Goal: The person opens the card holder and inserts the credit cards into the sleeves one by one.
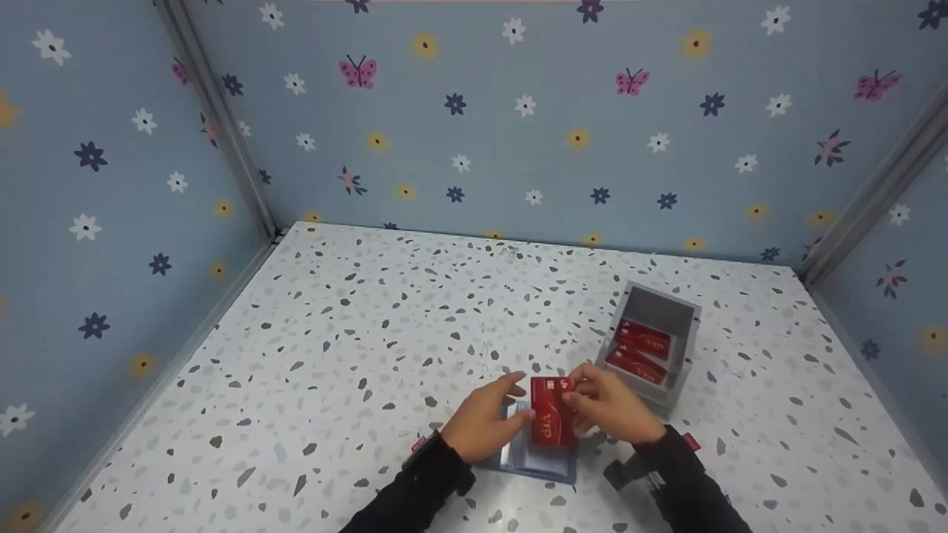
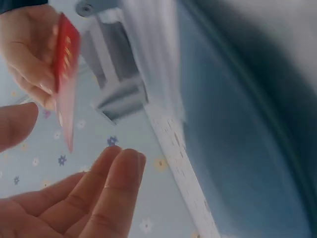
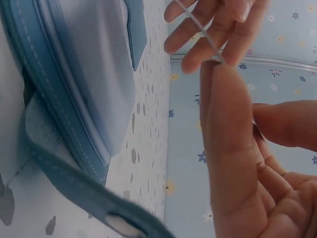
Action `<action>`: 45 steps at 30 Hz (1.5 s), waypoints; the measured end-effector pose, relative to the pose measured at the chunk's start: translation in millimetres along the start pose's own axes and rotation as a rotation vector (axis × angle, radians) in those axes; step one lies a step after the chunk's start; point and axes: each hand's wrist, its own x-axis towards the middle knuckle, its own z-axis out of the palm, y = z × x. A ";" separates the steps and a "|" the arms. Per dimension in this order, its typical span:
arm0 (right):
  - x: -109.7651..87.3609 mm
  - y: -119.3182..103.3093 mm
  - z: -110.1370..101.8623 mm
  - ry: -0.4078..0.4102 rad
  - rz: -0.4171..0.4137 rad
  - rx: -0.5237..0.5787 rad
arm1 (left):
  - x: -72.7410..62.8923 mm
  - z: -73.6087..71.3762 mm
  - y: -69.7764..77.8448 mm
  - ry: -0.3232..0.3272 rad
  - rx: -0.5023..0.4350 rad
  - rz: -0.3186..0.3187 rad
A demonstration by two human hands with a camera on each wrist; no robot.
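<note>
My right hand (image 1: 613, 406) pinches a red VIP card (image 1: 549, 414) by its right edge. In the head view the card stands upright over an opened blue card holder (image 1: 569, 475) with clear plastic sleeves (image 2: 153, 54). Close by the card's left side is my left hand (image 1: 481, 423), its fingers spread and thumb apart. The left wrist view shows a gap between these fingers and the card. Seen from the right wrist, the card is a thin edge-on line, and the holder's blue strap (image 3: 89, 193) hangs out toward the bottom.
A grey box (image 1: 695, 344) stands beyond my right hand, with red VIP cards (image 1: 644, 340) lying inside. The speckled white table (image 1: 355, 333) is bounded by blue flowered walls (image 1: 489, 141) at the back and both sides.
</note>
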 end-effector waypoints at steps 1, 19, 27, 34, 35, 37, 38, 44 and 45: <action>0.1 0.0 1.0 0.000 -0.004 -0.001 | 1.4 1.6 1.6 -0.011 -0.019 -0.002; 0.6 3.6 8.4 0.035 -0.052 0.028 | 5.0 6.4 9.1 -0.007 -0.115 -0.012; -3.4 8.7 6.1 0.133 -0.114 -0.245 | 1.3 -12.4 3.5 0.046 -0.118 0.001; -12.0 8.3 10.1 0.048 -0.103 -0.501 | -1.8 -25.1 -5.1 0.086 -0.048 -0.005; -12.6 8.0 11.7 0.025 -0.094 -0.535 | -2.1 -25.2 -6.0 0.082 -0.039 -0.017; -13.4 7.2 15.2 -0.027 -0.078 -0.580 | -2.6 -24.7 -7.3 0.075 -0.014 -0.038; -13.5 7.3 16.8 -0.052 -0.067 -0.598 | -2.7 -24.2 -7.7 0.070 -0.001 -0.050; -13.1 5.2 25.3 -0.132 0.007 -0.651 | -3.1 -19.3 -10.3 0.038 0.074 -0.095; -12.8 4.9 26.4 -0.134 0.017 -0.661 | -3.1 -18.5 -10.5 0.028 0.081 -0.103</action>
